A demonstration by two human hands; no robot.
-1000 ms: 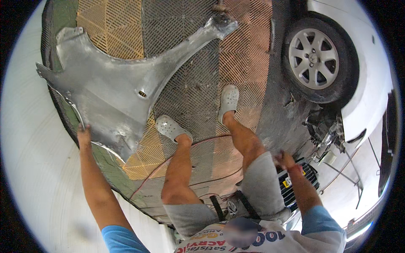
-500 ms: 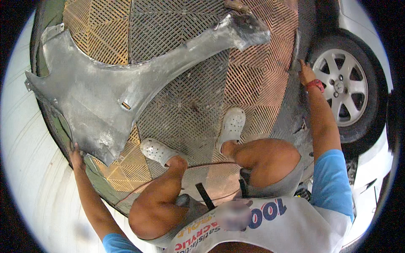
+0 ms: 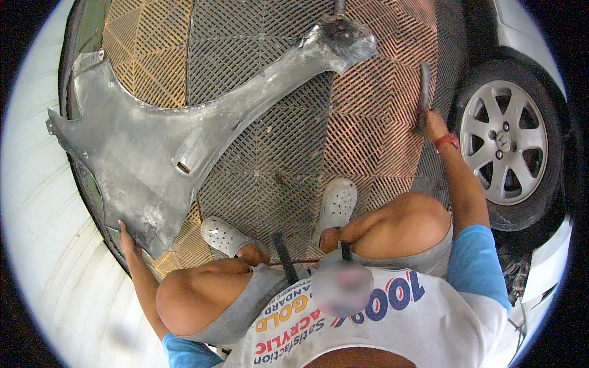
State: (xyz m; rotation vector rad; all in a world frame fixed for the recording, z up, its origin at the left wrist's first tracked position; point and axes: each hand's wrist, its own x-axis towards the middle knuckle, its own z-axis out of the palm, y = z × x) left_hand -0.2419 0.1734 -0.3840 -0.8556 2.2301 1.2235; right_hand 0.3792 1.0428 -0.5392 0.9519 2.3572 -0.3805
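Note:
A bare grey metal car fender (image 3: 141, 147) with whitish patches and a small slot lies across the left and middle of the view. At its lower corner, my left hand (image 3: 127, 240) grips the edge, with one digit on top and the other fingers partly hidden. Out to the right, beside the car wheel (image 3: 503, 144), my right hand (image 3: 435, 125) is closed on a dark slim metal bar (image 3: 424, 86). This bar points away from me and is apart from the fender. Its exact kind does not show.
Slatted floor tiles (image 3: 264, 122) in yellow, grey and reddish tones lie below. A pale ribbed surface (image 3: 37, 233) curves along the left. The wheel and white bodywork stand close on the right. My clog-shod feet (image 3: 337, 205) are between the fender and me.
My right hand has drawn the bar leftward, away from the wheel and over the reddish tiles. The fender's far narrow end appears shifted slightly left, while my left hand stays at its corner.

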